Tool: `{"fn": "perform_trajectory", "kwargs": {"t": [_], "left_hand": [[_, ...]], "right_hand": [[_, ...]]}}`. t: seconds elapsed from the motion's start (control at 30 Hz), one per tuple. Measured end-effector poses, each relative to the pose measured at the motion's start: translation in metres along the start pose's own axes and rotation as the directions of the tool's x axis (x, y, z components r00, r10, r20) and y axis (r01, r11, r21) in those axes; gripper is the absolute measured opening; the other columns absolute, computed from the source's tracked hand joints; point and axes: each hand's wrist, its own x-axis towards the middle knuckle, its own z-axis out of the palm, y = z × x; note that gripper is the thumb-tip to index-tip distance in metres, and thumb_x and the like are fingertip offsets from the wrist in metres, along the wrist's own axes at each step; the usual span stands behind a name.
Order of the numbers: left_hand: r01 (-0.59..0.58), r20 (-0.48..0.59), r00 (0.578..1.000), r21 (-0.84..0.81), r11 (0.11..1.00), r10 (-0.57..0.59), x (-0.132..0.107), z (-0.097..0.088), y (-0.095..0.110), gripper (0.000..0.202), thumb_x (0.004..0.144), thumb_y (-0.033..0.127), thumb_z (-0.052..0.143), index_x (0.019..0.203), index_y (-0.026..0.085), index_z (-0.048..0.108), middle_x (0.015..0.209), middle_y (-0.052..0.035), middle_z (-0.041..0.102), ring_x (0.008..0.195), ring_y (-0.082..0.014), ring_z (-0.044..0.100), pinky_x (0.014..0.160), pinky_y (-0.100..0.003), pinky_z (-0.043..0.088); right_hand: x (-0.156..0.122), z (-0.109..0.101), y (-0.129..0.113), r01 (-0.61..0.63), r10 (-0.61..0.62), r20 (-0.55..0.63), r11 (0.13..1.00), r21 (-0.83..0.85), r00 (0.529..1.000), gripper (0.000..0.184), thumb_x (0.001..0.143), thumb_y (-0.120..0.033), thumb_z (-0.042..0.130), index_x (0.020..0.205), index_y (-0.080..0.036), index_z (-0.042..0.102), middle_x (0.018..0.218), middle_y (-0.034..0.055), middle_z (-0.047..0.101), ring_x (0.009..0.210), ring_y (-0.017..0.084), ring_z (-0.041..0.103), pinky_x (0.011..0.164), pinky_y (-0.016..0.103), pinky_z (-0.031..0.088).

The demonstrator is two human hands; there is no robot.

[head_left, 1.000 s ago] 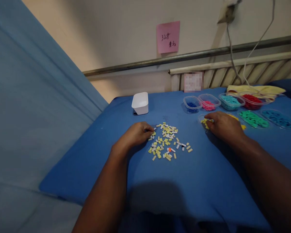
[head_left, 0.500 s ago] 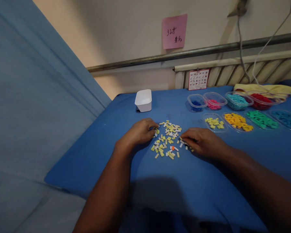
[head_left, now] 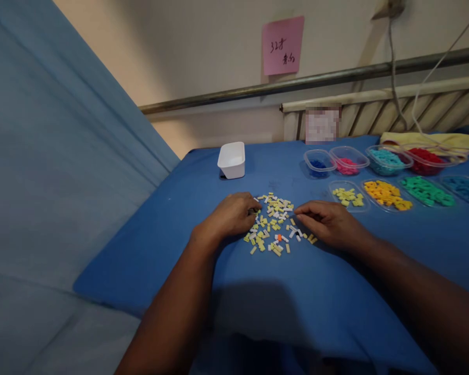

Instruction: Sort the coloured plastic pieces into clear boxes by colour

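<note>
A loose spread of small plastic building-block pieces [head_left: 274, 224], mostly pale yellow and white, lies on the blue table. One orange piece [head_left: 279, 237] and a black one sit among them. My left hand [head_left: 234, 214] rests at the pile's left edge, fingers bent over a few pieces, with a gap between thumb and index finger. On the opposite side, my right hand [head_left: 330, 221] hovers by the pile's right edge. Its thumb and index finger are slightly apart, and no piece shows between them. Some yellow pieces [head_left: 310, 238] lie just below its thumb.
A white box [head_left: 232, 169] stands behind the pile. Clear tubs of sorted pieces line the right: yellow [head_left: 348, 197], orange-yellow [head_left: 386, 195], green [head_left: 426, 190], dark blue, pink, turquoise and red. A yellow cloth [head_left: 433, 139] lies behind them. A blue curtain [head_left: 62, 156] hangs at left.
My left hand has shifted slightly right over the pile's edge. My right hand has drawn up and back a little, uncovering white and yellow pieces beneath its fingertips.
</note>
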Motion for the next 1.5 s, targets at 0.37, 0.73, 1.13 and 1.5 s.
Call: {"fn": "perform_trajectory", "kwargs": {"t": [0.37, 0.73, 1.13, 1.5], "left_hand": [[0.002, 0.020, 1.000, 0.038, 0.999, -0.002, 0.005, 0.000, 0.007, 0.024, 0.091, 0.018, 0.065, 0.108, 0.023, 0.082, 0.108, -0.0074, 0.078, 0.105, -0.0285, 0.070, 0.099, -0.047, 0.052], [0.068, -0.016, 0.981, -0.908, 0.413, -0.196, 0.020, 0.031, 0.057, 0.023, 0.088, 0.035, 0.081, 0.101, 0.016, 0.078, 0.086, -0.0021, 0.070, 0.076, -0.0128, 0.063, 0.075, -0.029, 0.049], [0.126, 0.094, 0.956, -0.987, 0.099, -0.279, 0.028, 0.040, 0.063, 0.036, 0.082, 0.037, 0.094, 0.098, 0.015, 0.070, 0.081, -0.0054, 0.078, 0.071, -0.0128, 0.072, 0.064, -0.023, 0.052], [0.157, 0.061, 0.943, -0.948, 0.278, -0.326, 0.027, 0.031, 0.061, 0.026, 0.094, 0.040, 0.081, 0.096, 0.015, 0.077, 0.087, -0.0081, 0.080, 0.069, -0.0119, 0.071, 0.063, -0.022, 0.052]], "right_hand": [[-0.001, -0.001, -0.004, 0.034, -0.034, 0.002, 0.999, -0.025, 0.999, 0.018, 0.106, -0.030, 0.065, 0.108, -0.024, 0.082, 0.098, 0.0046, 0.085, 0.084, 0.021, 0.079, 0.079, 0.034, 0.060], [0.004, 0.006, -0.032, 0.174, -0.174, -0.167, 0.985, -0.017, 0.970, 0.025, 0.108, -0.028, 0.065, 0.130, -0.028, 0.075, 0.111, 0.0087, 0.081, 0.098, 0.026, 0.077, 0.087, 0.042, 0.065], [0.006, 0.004, -0.026, 0.182, -0.202, -0.169, 0.975, -0.125, 0.965, 0.019, 0.108, -0.027, 0.065, 0.122, -0.026, 0.077, 0.102, 0.0072, 0.082, 0.091, 0.025, 0.077, 0.081, 0.037, 0.062], [0.011, -0.005, -0.020, 0.143, -0.190, -0.157, 0.953, -0.266, 0.969, 0.021, 0.111, -0.029, 0.060, 0.119, -0.025, 0.079, 0.104, 0.0088, 0.083, 0.093, 0.026, 0.077, 0.086, 0.040, 0.062]]}}
